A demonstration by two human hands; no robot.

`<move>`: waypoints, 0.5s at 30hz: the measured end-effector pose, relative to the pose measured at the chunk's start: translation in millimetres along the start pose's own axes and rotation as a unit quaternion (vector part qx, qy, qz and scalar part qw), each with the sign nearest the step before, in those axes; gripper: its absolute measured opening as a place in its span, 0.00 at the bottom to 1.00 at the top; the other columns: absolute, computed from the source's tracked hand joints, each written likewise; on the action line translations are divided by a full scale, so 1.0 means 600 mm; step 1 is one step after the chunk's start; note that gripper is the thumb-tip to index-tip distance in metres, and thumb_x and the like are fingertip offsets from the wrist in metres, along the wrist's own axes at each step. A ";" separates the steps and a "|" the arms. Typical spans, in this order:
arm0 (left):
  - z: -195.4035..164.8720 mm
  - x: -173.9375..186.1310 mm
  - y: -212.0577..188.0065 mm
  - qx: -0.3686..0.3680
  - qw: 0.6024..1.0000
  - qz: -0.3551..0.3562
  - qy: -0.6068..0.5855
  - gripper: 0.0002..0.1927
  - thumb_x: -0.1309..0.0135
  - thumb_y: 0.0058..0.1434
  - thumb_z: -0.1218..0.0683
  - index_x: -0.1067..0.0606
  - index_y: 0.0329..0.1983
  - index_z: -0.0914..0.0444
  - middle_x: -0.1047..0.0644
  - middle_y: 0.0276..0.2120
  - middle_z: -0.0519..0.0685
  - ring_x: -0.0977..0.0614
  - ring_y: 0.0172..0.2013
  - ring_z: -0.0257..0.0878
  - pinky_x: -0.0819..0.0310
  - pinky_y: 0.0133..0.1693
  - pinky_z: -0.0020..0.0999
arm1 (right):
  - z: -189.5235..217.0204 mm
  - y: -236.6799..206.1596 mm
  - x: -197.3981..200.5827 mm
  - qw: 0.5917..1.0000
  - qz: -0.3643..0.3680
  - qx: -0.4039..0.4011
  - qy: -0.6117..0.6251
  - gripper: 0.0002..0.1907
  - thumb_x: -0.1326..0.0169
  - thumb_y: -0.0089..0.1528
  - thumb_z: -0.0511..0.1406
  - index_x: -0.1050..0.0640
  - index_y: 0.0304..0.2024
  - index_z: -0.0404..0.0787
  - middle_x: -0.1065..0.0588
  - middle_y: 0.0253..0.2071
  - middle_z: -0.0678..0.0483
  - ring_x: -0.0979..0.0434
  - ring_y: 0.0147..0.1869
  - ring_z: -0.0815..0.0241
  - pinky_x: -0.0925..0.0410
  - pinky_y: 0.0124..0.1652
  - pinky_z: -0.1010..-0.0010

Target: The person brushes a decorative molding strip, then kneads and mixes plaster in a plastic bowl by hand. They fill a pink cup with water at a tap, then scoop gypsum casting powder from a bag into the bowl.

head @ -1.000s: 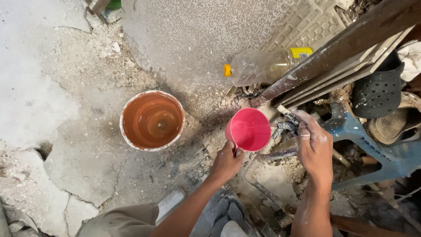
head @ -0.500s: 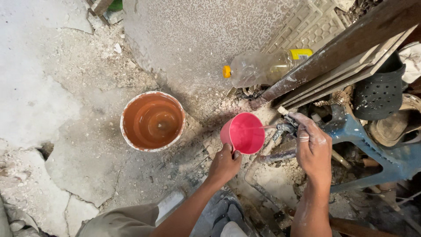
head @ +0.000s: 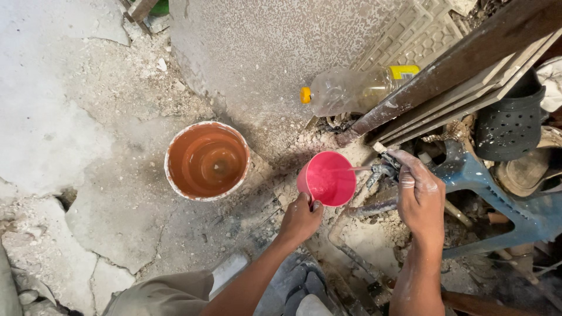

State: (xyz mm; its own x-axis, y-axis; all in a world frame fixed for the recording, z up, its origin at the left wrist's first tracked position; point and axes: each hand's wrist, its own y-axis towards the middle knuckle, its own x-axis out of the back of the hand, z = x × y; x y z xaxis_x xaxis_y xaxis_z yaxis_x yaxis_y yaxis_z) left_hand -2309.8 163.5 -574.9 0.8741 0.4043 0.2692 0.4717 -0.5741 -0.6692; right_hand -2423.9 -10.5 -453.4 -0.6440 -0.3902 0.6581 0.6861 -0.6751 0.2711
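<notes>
My left hand (head: 300,217) grips a pink plastic cup (head: 328,178) by its lower rim, holding it tilted under a small metal tap (head: 381,171). A thin stream of water runs from the tap into the cup. My right hand (head: 420,196), smeared with pale dust, is closed around the tap's handle. An orange bucket (head: 207,160) with a white rim stands on the cracked concrete floor to the left, holding muddy orange-brown liquid.
A clear plastic bottle (head: 351,89) with a yellow cap lies by the wall. Dark wooden planks (head: 468,64) lean across the upper right. A blue plastic chair (head: 503,199), a black perforated shoe (head: 508,126) and a pipe (head: 351,257) crowd the right side.
The cup has shifted slightly left and down under the tap, and a water stream now shows entering it. My right hand stays on the tap.
</notes>
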 end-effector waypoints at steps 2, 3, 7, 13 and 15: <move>-0.004 0.003 -0.002 -0.009 1.000 -0.014 0.006 0.15 0.53 0.68 0.50 0.30 0.45 0.68 0.21 0.31 0.55 0.16 0.29 0.41 0.23 0.28 0.40 | 0.003 0.000 0.000 1.000 -0.002 0.013 0.000 0.17 0.55 0.69 0.27 0.21 0.58 0.39 0.30 0.29 0.52 0.34 0.32 0.65 0.36 0.37 0.73; -0.005 0.004 -0.003 -0.014 1.000 -0.020 0.008 0.15 0.53 0.68 0.50 0.30 0.45 0.69 0.22 0.30 0.54 0.17 0.28 0.40 0.24 0.27 0.38 | 0.003 0.001 0.000 1.000 -0.003 0.015 0.000 0.17 0.55 0.70 0.27 0.21 0.58 0.39 0.29 0.30 0.52 0.33 0.32 0.65 0.36 0.37 0.73; -0.010 0.006 -0.006 -0.001 1.000 -0.012 -0.001 0.14 0.55 0.70 0.50 0.30 0.45 0.68 0.21 0.29 0.55 0.18 0.26 0.41 0.26 0.27 0.41 | 0.006 0.002 0.000 1.000 -0.004 0.022 -0.001 0.17 0.55 0.70 0.27 0.21 0.58 0.39 0.27 0.32 0.51 0.32 0.34 0.64 0.35 0.39 0.73; -0.009 0.006 -0.007 -0.002 1.000 -0.028 -0.008 0.15 0.54 0.69 0.49 0.29 0.43 0.67 0.20 0.30 0.56 0.16 0.29 0.43 0.24 0.30 0.43 | 0.006 0.002 0.000 0.999 -0.003 0.032 -0.012 0.16 0.55 0.70 0.28 0.22 0.58 0.39 0.22 0.41 0.46 0.25 0.38 0.59 0.32 0.44 0.71; -0.007 0.005 -0.007 -0.009 0.999 -0.042 -0.004 0.15 0.54 0.69 0.49 0.29 0.43 0.68 0.20 0.31 0.57 0.16 0.30 0.44 0.24 0.32 0.43 | 0.005 0.002 0.000 0.999 -0.004 0.037 -0.015 0.16 0.55 0.70 0.28 0.22 0.58 0.39 0.21 0.44 0.45 0.23 0.42 0.56 0.31 0.46 0.69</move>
State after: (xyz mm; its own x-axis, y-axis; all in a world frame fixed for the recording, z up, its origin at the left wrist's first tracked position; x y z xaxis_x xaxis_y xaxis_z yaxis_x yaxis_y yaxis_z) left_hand -2308.8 164.2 -568.3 0.8303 0.4570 0.3191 0.5458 -0.5507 -0.6315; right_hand -2421.8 -9.4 -450.9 -0.6399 -0.3658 0.6758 0.7052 -0.6291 0.3271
